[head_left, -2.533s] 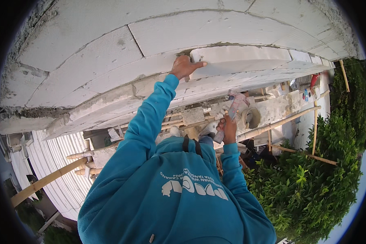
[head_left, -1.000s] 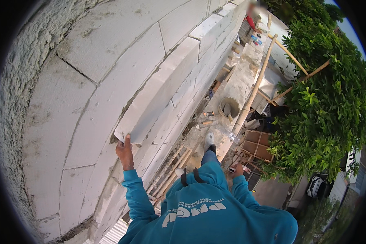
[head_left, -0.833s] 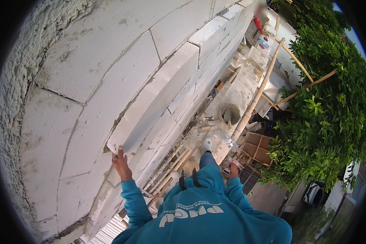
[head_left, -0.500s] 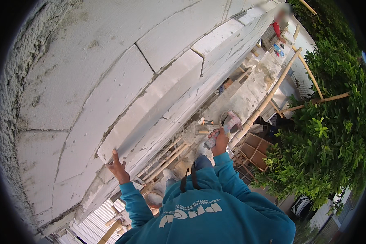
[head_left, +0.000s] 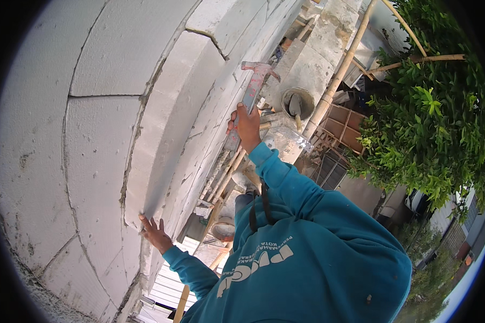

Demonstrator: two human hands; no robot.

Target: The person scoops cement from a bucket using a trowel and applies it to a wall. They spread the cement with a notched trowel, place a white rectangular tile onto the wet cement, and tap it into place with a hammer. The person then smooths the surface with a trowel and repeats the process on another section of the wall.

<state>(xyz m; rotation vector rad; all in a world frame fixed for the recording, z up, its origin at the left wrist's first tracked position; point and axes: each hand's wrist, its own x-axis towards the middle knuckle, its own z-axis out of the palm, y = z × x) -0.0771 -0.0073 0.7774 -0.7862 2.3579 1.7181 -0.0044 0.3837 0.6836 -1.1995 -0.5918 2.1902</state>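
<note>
My right hand (head_left: 248, 128) is wrapped round the handle of a worn claw hammer (head_left: 251, 89) with reddish paint. The hammer is raised beside the wall, its head pointing up and away from me, apart from the blocks. My left hand (head_left: 157, 237) has its fingers spread against the near end of a pale lightweight concrete block (head_left: 156, 116). This block lies along the top of the block wall (head_left: 105, 129), and its far end meets another block (head_left: 213, 16) at a dark joint.
On the scaffold platform (head_left: 320, 51) right of the wall stands a bucket (head_left: 311, 114) with a trowel (head_left: 296, 105) in it. A second bucket (head_left: 223, 231) sits lower, near my legs. A bamboo pole (head_left: 344, 67) runs along the platform's outer side, with a leafy tree (head_left: 423, 124) beyond.
My right hand has lifted the hammer up and left, toward the wall. My left hand remains at the block's end. The view has shifted, and the trowel in the bucket now shows.
</note>
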